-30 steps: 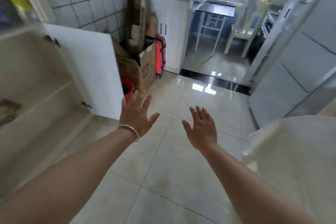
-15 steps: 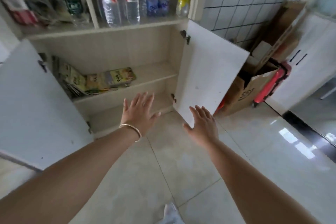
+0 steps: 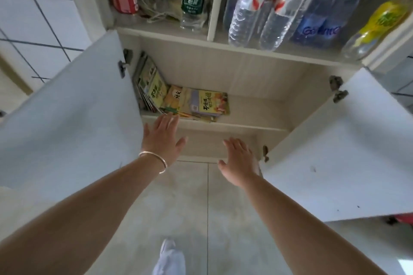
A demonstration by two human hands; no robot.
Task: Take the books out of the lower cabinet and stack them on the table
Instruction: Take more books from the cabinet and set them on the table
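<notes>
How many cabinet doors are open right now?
2. The left door swings out beside the left hand; the right door swings out beside the right hand.

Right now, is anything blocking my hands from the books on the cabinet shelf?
Nothing visible does. Both cabinet doors are swung open, and the books lie exposed on the shelf. The left hand is just before them; the right hand is lower, near the right door.

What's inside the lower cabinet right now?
Books lie on the lower cabinet's middle shelf, several leaning against its left wall. The compartment below is mostly hidden by the shelf and hands.
</notes>
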